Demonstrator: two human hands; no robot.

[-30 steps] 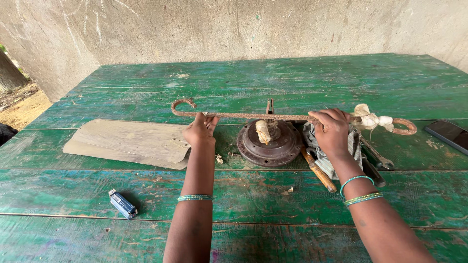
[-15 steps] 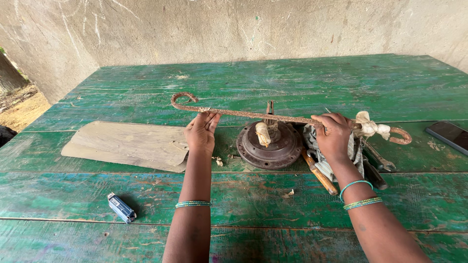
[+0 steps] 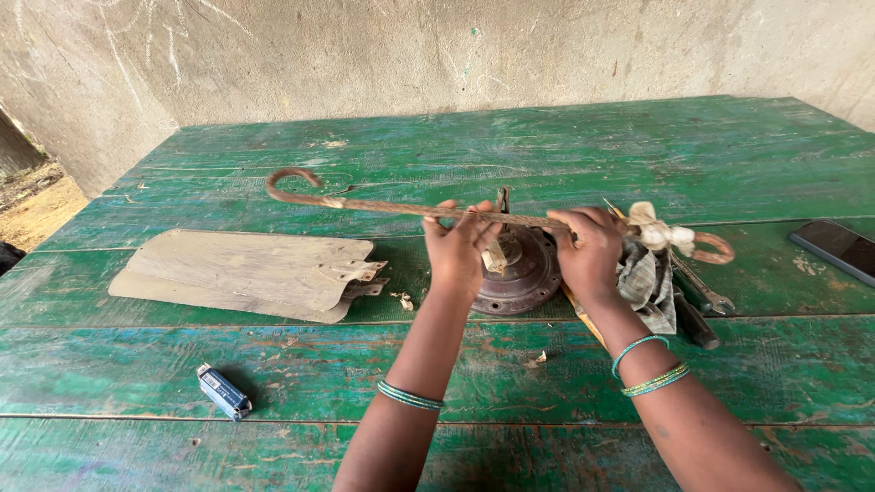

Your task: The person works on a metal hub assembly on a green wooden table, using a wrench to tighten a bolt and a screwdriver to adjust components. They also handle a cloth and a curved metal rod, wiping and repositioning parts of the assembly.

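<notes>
Both hands hold a long rusty rod (image 3: 401,209) just above the counter (image 3: 474,374), roughly level, with one hooked end to the left and the other hooked end to the right. The left hand (image 3: 458,246) has its fingers curled closed around the middle of the rod, and the right hand (image 3: 591,251) grips it the same way a little further right, the two hands close together. A knot of pale cord (image 3: 663,233) is tied round the rod near the right hook.

The rod looks stiff and fairly heavy for its thickness, rough with rust rather than slippery, so it should not slide in a closed grip; the bare straight stretch between the hooks is the sensible place to hold it (the hooks would catch on things nearby).

Directly below the hands sits a round rusty motor housing (image 3: 519,273). To its left lie worn grey fan blades (image 3: 246,273), stacked flat. A crumpled rag (image 3: 647,282) and dark tools (image 3: 697,305) lie to the right, and a phone (image 3: 838,248) rests near the right edge. A small blue lighter (image 3: 223,392) lies apart at the front left.

The counter is made of green painted planks, scuffed and flaking. Behind it stands a bare grey plastered wall (image 3: 456,55), with sandy ground visible at the far left.
</notes>
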